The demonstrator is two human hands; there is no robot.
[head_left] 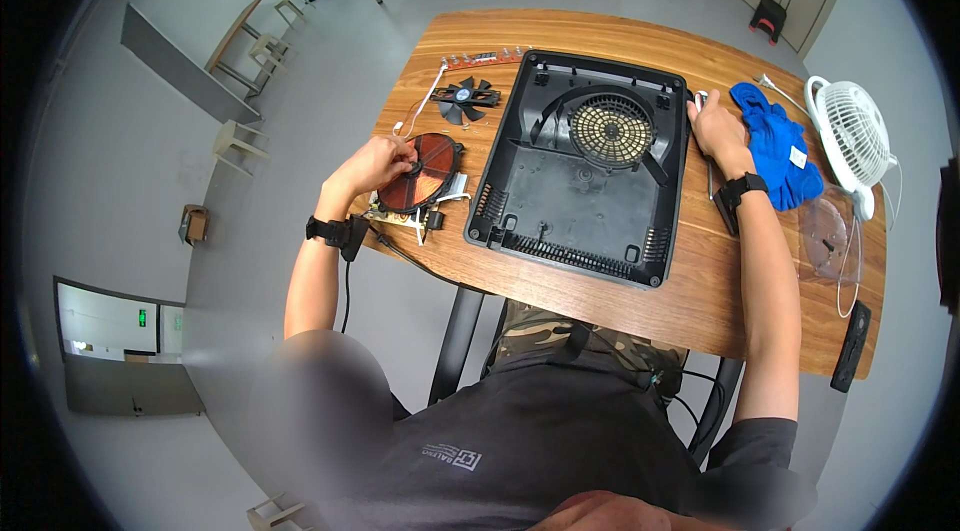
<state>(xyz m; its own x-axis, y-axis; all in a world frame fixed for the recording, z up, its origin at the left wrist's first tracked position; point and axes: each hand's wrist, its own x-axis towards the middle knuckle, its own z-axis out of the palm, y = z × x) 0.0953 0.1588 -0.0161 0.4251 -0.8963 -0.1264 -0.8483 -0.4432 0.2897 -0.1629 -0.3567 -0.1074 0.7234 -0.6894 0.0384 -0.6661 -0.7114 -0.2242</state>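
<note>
My left hand (383,165) is closed, its fingertips pinched at the middle of a round copper-coloured coil (430,186) at the table's left edge. Under the coil sits a circuit board (405,218) with parts on it. In the middle lies an open black plastic housing (560,196), inside up, with a round vent grille (612,131). Beyond its right side, my right hand (718,127) is closed round what looks like a screwdriver (710,178); a thin shaft shows below the palm, and the fingers hide most of the handle.
A black fan (465,101) and a narrow red circuit strip (485,59) lie behind the coil. Blue gloves (775,146), a white desk fan (850,136) and a clear plastic cover (828,236) stand to the right. A black bar (851,346) lies at the near right corner.
</note>
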